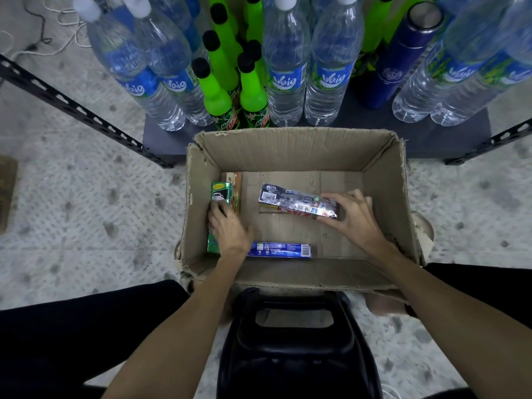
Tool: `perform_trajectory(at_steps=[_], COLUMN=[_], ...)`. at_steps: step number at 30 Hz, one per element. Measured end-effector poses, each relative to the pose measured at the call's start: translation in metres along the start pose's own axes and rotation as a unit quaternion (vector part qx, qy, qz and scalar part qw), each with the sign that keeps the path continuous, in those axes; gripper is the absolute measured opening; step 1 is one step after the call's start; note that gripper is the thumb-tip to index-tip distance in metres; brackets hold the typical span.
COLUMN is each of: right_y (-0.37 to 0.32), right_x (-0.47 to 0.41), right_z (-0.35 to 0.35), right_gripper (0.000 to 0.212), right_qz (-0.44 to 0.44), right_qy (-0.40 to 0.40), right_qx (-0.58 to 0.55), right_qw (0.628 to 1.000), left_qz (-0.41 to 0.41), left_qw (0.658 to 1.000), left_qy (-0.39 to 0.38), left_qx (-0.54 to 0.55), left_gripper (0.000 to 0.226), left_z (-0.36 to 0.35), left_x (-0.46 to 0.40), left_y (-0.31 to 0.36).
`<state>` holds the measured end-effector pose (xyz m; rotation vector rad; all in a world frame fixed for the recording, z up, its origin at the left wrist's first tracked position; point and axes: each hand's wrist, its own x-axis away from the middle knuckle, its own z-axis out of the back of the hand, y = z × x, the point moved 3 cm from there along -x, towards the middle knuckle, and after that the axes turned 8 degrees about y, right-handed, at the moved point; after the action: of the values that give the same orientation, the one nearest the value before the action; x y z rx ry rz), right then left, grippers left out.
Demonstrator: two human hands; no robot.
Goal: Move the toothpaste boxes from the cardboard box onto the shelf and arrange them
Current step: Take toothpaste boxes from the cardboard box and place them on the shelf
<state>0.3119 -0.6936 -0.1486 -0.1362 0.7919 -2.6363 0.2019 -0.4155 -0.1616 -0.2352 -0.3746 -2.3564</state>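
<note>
An open cardboard box (299,151) stands on the floor in front of a low dark shelf (431,133). Inside, a green toothpaste box (221,194) lies along the left wall, and my left hand (230,228) rests on it with fingers curled over it. Beneath it a beige and red box (233,180) shows. My right hand (357,214) grips the right end of a silver toothpaste box (290,198), which lies on top of a red one (288,211). A blue toothpaste box (279,250) lies by the near wall, untouched.
The shelf holds several clear water bottles (285,76), green soda bottles (218,90) and a dark blue flask (403,59). Perforated black shelf rails (80,110) run diagonally on both sides. A black stool (296,341) sits between my knees, close to the box.
</note>
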Motion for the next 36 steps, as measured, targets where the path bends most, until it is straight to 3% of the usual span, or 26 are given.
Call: perform_trajectory(at_steps=[5, 9, 16, 22, 29, 36], right_y=[0.003, 0.003, 0.002, 0.007, -0.018, -0.067], right_x=[0.006, 0.008, 0.005, -0.002, -0.033, -0.045], right_z=[-0.005, -0.005, 0.001, 0.016, 0.102, 0.25], right_gripper=[0.06, 0.06, 0.06, 0.058, 0.061, 0.059], right_qz=[-0.007, -0.014, -0.031, -0.048, 0.005, 0.098], right_qy=[-0.005, 0.003, 0.02, 0.039, 0.08, 0.122], right_qx=[-0.008, -0.007, -0.019, -0.025, -0.034, -0.062], right_qw=[1.0, 1.0, 0.999, 0.998, 0.996, 0.986], left_qz=[-0.037, -0.052, -0.063, -0.096, -0.22, -0.352], left_qw=[0.999, 0.991, 0.951, 0.954, 0.932, 0.896], left_qy=[0.021, 0.031, -0.015, -0.035, -0.053, -0.021], left_qx=[0.027, 0.115, 0.304, 0.281, 0.284, 0.271], left_gripper=[0.078, 0.064, 0.08, 0.081, 0.085, 0.065], left_z=[0.004, 0.004, 0.017, 0.019, 0.1, 0.238], left_x=[0.0, -0.006, -0.016, -0.023, -0.032, -0.02], left_y=[-0.007, -0.015, -0.021, -0.012, 0.02, 0.066])
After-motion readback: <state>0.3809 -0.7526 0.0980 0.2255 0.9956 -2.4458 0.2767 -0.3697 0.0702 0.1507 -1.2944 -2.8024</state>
